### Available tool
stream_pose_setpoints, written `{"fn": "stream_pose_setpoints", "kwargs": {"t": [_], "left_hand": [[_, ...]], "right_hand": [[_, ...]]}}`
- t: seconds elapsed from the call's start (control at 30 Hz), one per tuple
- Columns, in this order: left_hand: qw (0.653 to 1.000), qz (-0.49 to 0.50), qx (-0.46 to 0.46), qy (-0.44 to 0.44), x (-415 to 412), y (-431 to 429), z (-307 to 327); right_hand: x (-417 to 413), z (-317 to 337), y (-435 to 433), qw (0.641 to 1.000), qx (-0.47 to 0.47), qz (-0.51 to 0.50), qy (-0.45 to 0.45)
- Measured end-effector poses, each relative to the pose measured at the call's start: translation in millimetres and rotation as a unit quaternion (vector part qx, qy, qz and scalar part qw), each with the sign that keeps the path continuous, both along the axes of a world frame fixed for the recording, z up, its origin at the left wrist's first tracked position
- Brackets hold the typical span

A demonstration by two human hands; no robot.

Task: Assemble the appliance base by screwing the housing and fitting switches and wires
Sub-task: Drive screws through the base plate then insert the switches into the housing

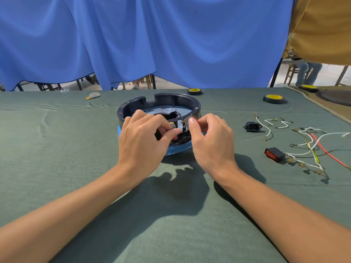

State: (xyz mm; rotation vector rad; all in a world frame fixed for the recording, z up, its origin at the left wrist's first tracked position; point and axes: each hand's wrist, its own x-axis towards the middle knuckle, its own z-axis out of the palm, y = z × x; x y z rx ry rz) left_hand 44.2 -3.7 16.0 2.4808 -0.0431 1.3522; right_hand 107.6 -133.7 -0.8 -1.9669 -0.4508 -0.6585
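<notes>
The round dark appliance base [167,100] with a blue lower rim lies open side up on the green cloth, mid-table. My left hand [141,138] reaches over its near wall, and its fingers pinch a small black switch with a red face inside the housing. My right hand [210,139] pinches a second small switch with a red part at the near right rim. Brass terminals show between the two hands. To the right lie a black power socket [251,126], a red rocker switch [274,153] and loose white, red and yellow-green wires [311,147].
Two rolls of black tape with yellow cores [194,91] [273,98] sit behind the base, a third [307,88] at the far right beside a dark round disc [336,95]. A small scrap [93,95] lies far left. A blue curtain hangs behind the table.
</notes>
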Motion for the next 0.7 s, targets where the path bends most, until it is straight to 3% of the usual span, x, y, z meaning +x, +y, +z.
{"fn": "stream_pose_setpoints", "kwargs": {"t": [0.1, 0.27, 0.5, 0.7], "left_hand": [[1.0, 0.018, 0.022, 0.003, 4, 5, 1], [0.992, -0.002, 0.019, 0.122, 8, 9, 4], [0.986, -0.097, -0.07, 0.114, 11, 14, 8], [0.985, -0.113, -0.107, 0.07, 15, 16, 3]], "right_hand": [[0, -1, 0, 1.0, -0.007, 0.007, -0.003], [0, -2, 2, 1.0, -0.018, 0.009, -0.016], [-6, 1, 3, 0.999, 0.019, 0.028, -0.016], [-18, 5, 6, 0.996, 0.067, 0.057, 0.005]]}}
